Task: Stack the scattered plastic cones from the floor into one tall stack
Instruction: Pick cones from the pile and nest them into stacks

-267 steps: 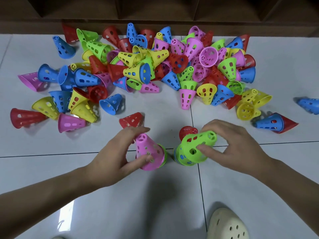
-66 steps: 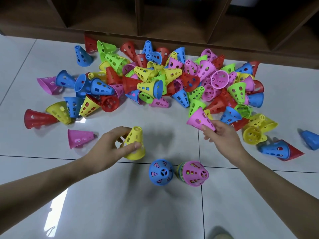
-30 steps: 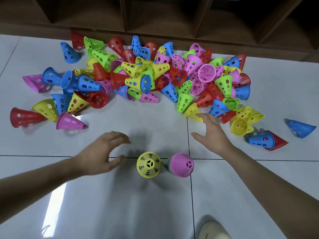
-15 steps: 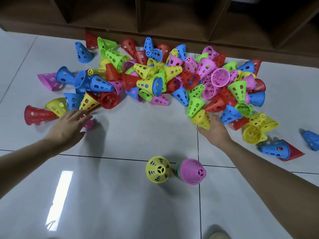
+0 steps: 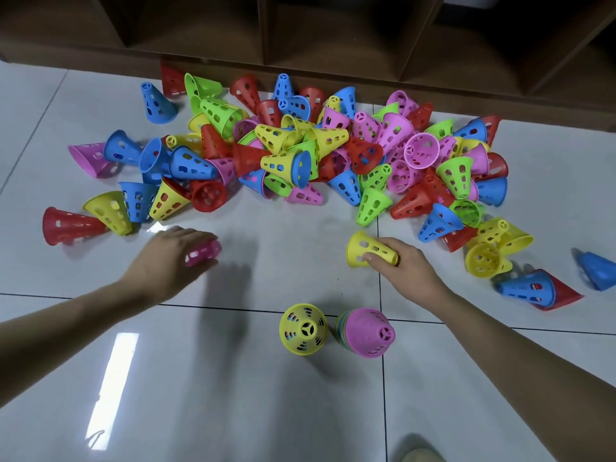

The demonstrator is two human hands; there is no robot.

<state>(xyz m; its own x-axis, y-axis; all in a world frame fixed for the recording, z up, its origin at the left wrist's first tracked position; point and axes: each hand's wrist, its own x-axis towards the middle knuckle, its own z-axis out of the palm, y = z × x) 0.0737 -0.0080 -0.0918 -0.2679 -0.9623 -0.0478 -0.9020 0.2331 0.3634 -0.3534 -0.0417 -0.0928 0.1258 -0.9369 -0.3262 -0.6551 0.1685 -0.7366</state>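
Two upright stacks of cones stand on the tiled floor near me: one topped with a yellow cone (image 5: 302,333), the other topped with a pink cone (image 5: 368,331). My left hand (image 5: 166,261) grips a pink cone (image 5: 203,254) lying on its side. Over to the right, my right hand (image 5: 405,266) holds a yellow cone (image 5: 365,250), its wide end pointing left. A big heap of scattered cones (image 5: 300,155) in red, blue, green, yellow and pink lies beyond both hands.
A dark wooden shelf unit (image 5: 300,35) runs along the back edge of the floor. Stray cones lie far right, among them a blue cone (image 5: 598,270) and a blue cone nested in a red one (image 5: 530,288). A shoe tip (image 5: 421,456) shows at the bottom.
My left hand has closed on the pink cone at the left and pulled it toward me. My right hand has lifted the yellow cone out of the heap's edge and drawn it back.
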